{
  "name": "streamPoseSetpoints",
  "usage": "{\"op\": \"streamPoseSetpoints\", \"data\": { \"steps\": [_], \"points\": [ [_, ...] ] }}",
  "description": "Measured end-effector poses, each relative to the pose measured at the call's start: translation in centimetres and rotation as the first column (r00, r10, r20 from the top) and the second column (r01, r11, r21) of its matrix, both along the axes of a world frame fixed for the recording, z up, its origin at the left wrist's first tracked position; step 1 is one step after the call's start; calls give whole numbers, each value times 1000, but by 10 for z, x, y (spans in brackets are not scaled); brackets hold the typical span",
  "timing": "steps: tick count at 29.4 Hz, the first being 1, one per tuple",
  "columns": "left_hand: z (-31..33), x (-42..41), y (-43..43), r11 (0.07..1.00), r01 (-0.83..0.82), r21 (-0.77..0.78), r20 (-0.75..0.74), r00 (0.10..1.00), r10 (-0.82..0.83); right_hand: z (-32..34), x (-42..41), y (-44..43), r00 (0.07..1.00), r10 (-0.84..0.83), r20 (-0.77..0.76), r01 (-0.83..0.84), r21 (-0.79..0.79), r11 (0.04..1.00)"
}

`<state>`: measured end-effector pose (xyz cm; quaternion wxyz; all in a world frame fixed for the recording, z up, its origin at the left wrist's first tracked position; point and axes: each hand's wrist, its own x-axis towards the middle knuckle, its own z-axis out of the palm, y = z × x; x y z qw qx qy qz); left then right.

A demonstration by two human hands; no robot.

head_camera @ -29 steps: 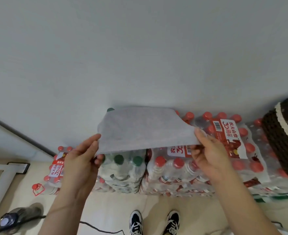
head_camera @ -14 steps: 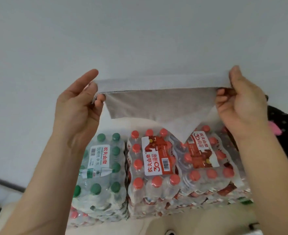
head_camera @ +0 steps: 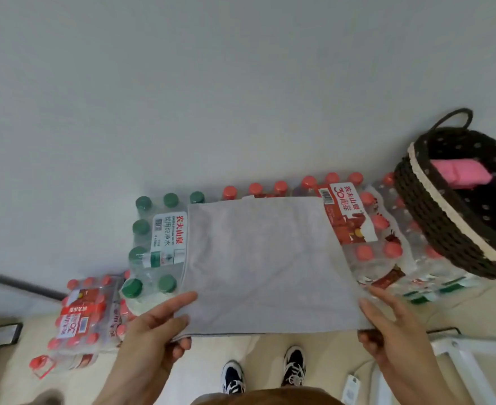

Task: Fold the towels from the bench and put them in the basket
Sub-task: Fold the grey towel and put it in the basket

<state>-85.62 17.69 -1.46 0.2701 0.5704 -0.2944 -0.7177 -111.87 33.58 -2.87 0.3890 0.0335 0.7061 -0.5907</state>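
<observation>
Head view: gray towel (head_camera: 264,264) lies spread flat across the top of the bottle packs (head_camera: 357,229). Its far edge is near the wall (head_camera: 241,97) and its near edge hangs off the packs' front edge. It covers the middle packs, with green caps (head_camera: 141,229) showing at its left and red caps (head_camera: 379,222) at its right.

Left hand (head_camera: 150,337) pinches the towel's near left corner, thumb on top. Right hand (head_camera: 393,331) pinches the near right corner. The hands are well apart, each clamped on the towel.

Basket (head_camera: 451,220) sits tilted on the packs' right end, apart from the towel, with a pink towel (head_camera: 460,171) inside. A smaller pack (head_camera: 83,317) is on the floor at left. Shoes (head_camera: 233,375) are below the towel's near edge.
</observation>
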Motion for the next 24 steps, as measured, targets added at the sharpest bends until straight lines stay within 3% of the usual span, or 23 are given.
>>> {"op": "streamPoseSetpoints", "data": {
  "steps": [3,6,8,9,11,14,19,24],
  "points": [
    [-2,5,0,999,4,45,-8,1000,-3,3,-3,2,997,80,-17,-80,2,997],
    [0,12,-7,997,16,81,-149,989,-4,12,-13,0,979,193,68,-180,-162,970],
    [2,16,-12,998,60,16,-199,979,-56,19,-24,-2,942,331,64,-308,-235,922],
    [2,15,-14,994,94,-58,-165,981,-103,22,-30,-4,920,389,43,-370,-229,901],
    [2,13,-21,947,198,-252,40,980,-195,30,-39,-13,883,466,-55,-469,-156,869],
    [7,7,-36,839,336,-428,322,924,-206,39,-47,-34,827,473,-305,-477,67,876],
    [10,-10,-64,761,342,-551,443,893,-81,37,-58,-74,725,395,-565,-380,150,913],
    [1,-33,-97,794,288,-536,421,906,-44,21,-69,-112,617,415,-668,-363,227,904]
  ]
}}
